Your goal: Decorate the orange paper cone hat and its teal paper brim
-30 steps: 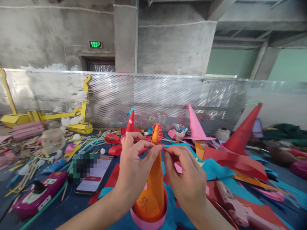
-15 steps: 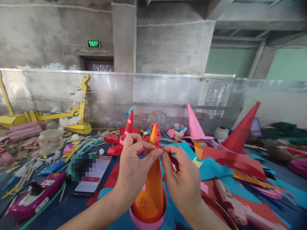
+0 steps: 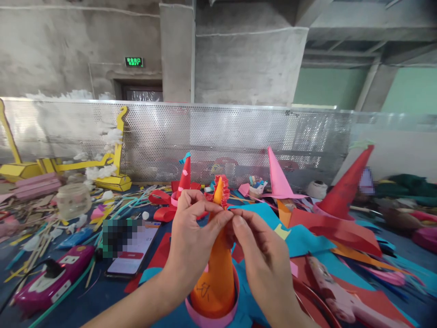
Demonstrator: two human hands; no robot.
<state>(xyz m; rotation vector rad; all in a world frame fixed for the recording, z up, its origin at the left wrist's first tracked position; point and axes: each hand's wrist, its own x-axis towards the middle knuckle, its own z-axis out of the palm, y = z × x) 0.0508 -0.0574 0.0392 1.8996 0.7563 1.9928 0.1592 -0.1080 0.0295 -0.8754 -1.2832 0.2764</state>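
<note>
An orange paper cone hat (image 3: 215, 269) with a pink brim stands upright in front of me. A red crimped paper frill (image 3: 223, 189) wraps its tip. My left hand (image 3: 194, 237) curls round the upper cone from the left, its fingers pinching the frill just below the tip. From the right, my right hand (image 3: 262, 255) pinches the same frill, thumb and forefinger pressed together next to the left fingers. Both hands touch near the cone's top.
A phone (image 3: 131, 248) and a magenta power strip (image 3: 51, 278) lie left. A pink glue gun (image 3: 336, 291) lies right. Red (image 3: 344, 187), pink (image 3: 277, 175) and small red (image 3: 185, 175) cone hats stand behind, amid paper scraps. A perforated metal fence (image 3: 239, 136) closes the back.
My right hand has moved left and in toward the cone's tip, closing the gap with my left fingers. The frill now sits tighter round the tip.
</note>
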